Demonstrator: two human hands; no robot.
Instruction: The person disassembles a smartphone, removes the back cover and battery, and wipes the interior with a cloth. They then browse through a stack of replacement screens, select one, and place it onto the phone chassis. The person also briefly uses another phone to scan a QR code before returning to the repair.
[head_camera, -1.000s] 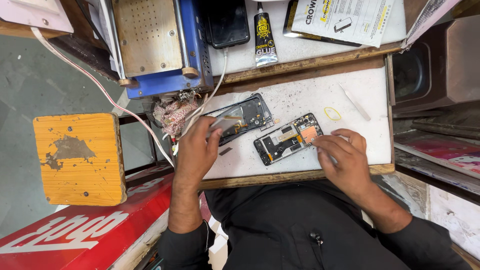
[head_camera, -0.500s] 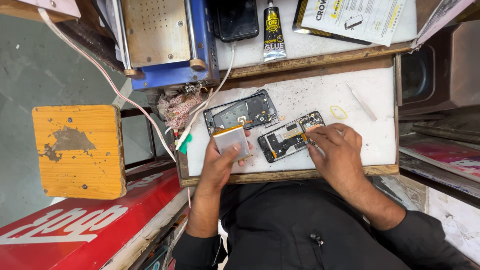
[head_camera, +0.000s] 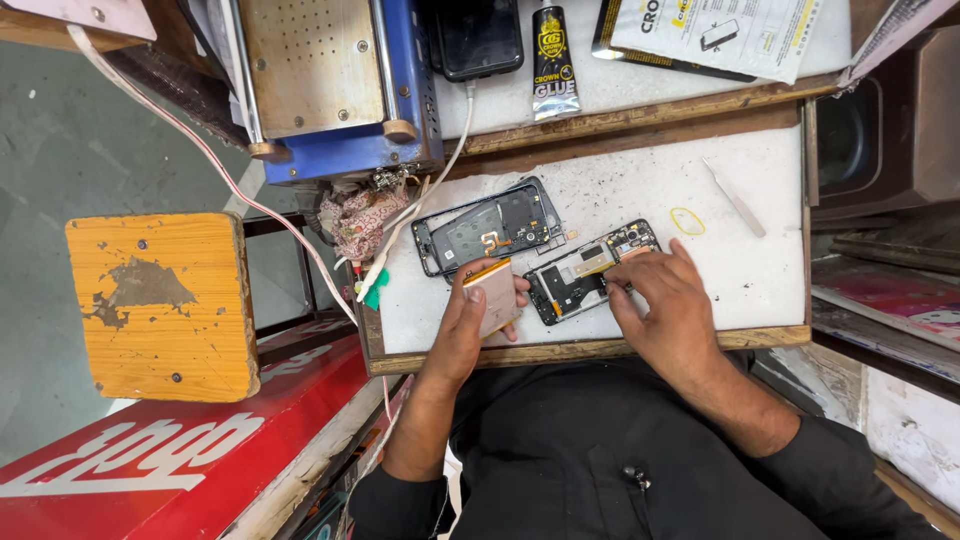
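Battery pinkish-tan, orange edge; phone frame black, maybe gold parts; stool orange.

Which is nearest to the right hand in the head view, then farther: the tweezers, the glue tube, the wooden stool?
1. tweezers, on the white mat just above the right hand.
2. glue tube, upper shelf, farther up.
3. wooden stool, far across, beyond the left hand.

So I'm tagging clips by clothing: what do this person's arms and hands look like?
Both hands are bare: the left hand and the right hand wear no gloves, and no rings or watch show. The forearms are bare too; dark black sleeves are pushed up towards the elbows, matching the black shirt.
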